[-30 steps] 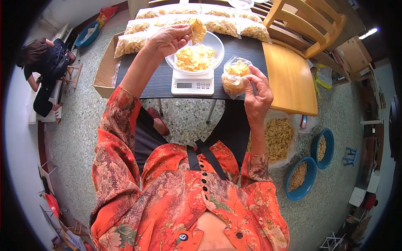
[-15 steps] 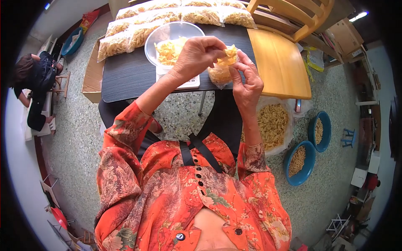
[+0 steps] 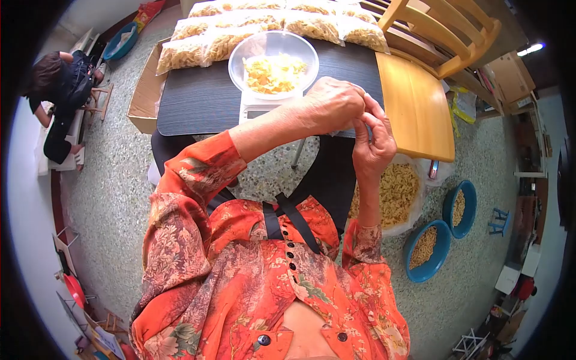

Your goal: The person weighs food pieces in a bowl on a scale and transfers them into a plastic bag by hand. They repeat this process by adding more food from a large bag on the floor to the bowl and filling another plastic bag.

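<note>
Speckled floor (image 3: 114,210) all around, and at the dark table (image 3: 198,99) my hands meet at its near edge, right by the wooden seat (image 3: 417,108). Left hand (image 3: 336,107) curls over, right hand (image 3: 375,141) bends its fingers up against it; whether they're gripping anything, I can't tell, the fingertips are hidden. Just beside them, the clear bowl (image 3: 309,63) of yellow pieces (image 3: 273,73) sits on the white scale (image 3: 245,103), with filled bags (image 3: 228,43) behind.
</note>
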`<state>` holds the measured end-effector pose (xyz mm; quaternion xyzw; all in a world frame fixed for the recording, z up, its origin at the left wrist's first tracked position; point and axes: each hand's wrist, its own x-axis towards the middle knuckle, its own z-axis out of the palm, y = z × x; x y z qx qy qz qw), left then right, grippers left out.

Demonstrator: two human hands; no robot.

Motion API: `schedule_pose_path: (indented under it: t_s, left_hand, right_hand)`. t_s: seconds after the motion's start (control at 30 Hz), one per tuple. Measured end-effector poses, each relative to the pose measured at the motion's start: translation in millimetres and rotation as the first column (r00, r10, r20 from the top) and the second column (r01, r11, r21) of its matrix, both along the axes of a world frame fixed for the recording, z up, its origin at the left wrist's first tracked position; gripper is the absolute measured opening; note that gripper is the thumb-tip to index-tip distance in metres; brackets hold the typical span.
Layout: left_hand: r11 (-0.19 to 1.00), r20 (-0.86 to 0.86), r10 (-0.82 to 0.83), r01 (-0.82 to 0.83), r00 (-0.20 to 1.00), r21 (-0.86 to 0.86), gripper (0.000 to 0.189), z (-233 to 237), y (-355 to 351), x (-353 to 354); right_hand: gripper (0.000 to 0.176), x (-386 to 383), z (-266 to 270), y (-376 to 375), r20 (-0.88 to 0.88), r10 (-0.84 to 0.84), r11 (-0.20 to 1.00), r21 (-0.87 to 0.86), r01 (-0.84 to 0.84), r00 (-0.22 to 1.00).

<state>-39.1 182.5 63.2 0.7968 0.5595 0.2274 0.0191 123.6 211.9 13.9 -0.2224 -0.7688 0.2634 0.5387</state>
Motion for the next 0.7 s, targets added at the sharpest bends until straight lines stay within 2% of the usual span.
schedule_pose_path:
  t_s: [0.07, 0.1, 0.17, 0.2, 0.23, 0.3, 0.37, 0.4, 0.43, 0.5, 0.53, 0.6, 0.7]
  left_hand:
    - [0.990, 0.053, -0.043, 0.050, 0.998, -0.133, 0.012, 7.9, -0.1, -2.7]
    - [0.990, 0.052, -0.042, 0.049, 0.998, -0.132, 0.012, 7.0, 2.5, -8.0]
    - [0.967, 0.261, -0.068, 0.127, 0.963, -0.220, 0.017, 6.1, 5.9, -22.8]
    - [0.970, 0.419, -0.061, 0.153, 0.906, -0.191, 0.018, 7.5, 3.1, -29.3]
    - [0.958, 0.478, -0.032, 0.163, 0.878, -0.234, 0.016, 20.3, -3.0, -36.6]
    - [0.988, 0.477, -0.079, 0.134, 0.875, -0.082, 0.013, 20.8, -4.9, -57.7]
    - [0.991, 0.457, 0.004, 0.057, 0.890, -0.119, 0.010, 43.5, -18.3, -80.3]
    - [0.974, 0.398, 0.173, -0.097, 0.901, -0.206, 0.009, 34.3, -17.4, -97.5]
    - [0.939, 0.327, 0.243, -0.137, 0.913, -0.316, 0.014, 38.9, -19.8, -113.2]
    - [0.870, -0.067, 0.391, -0.392, 0.918, -0.299, 0.023, 41.7, -27.7, -127.3]
    - [0.869, -0.068, 0.394, -0.396, 0.916, -0.296, 0.023, 36.5, -30.7, -136.2]
    - [0.929, -0.248, 0.323, -0.356, 0.913, -0.099, 0.033, 15.3, -33.9, -151.5]
    - [0.938, -0.236, 0.278, -0.316, 0.931, -0.143, 0.041, -4.2, -29.8, -159.1]
  right_hand:
    - [0.009, 0.3, -0.7, 0.1, 0.004, -0.002, 0.999, -0.049, 0.002, 1.000]
    - [0.009, 0.9, -1.4, 0.2, 0.008, -0.010, 0.995, -0.101, 0.010, 1.000]
    - [0.010, -0.1, -3.9, 3.8, -0.012, -0.013, 0.995, -0.101, 0.012, 1.000]
    - [0.011, -1.5, -5.3, 6.0, -0.030, -0.018, 0.994, -0.104, 0.015, 0.999]
    - [0.011, -2.5, -7.0, 8.1, -0.034, -0.018, 0.994, -0.105, 0.015, 0.999]
    - [0.009, -3.2, -9.3, 11.2, -0.023, -0.012, 0.997, -0.075, 0.010, 1.000]
    - [0.008, -5.8, -9.4, 11.4, -0.039, 0.002, 0.996, -0.084, -0.005, 0.999]
    - [0.008, -6.7, -10.5, 10.9, -0.055, 0.013, 0.995, -0.096, -0.018, 0.998]
    - [0.008, -6.8, -11.4, 10.2, -0.056, 0.013, 0.995, -0.099, -0.018, 0.998]
    - [0.008, -7.6, -10.5, 11.5, -0.041, 0.019, 0.997, -0.079, -0.022, 0.999]
    - [0.008, -8.8, -10.1, 11.9, -0.043, 0.022, 0.997, -0.076, -0.025, 0.999]
    - [0.008, -10.4, -9.8, 11.3, -0.043, 0.030, 0.997, -0.063, -0.032, 0.999]
    - [0.009, -9.6, -8.2, 10.6, -0.020, 0.024, 0.998, -0.062, -0.025, 1.000]
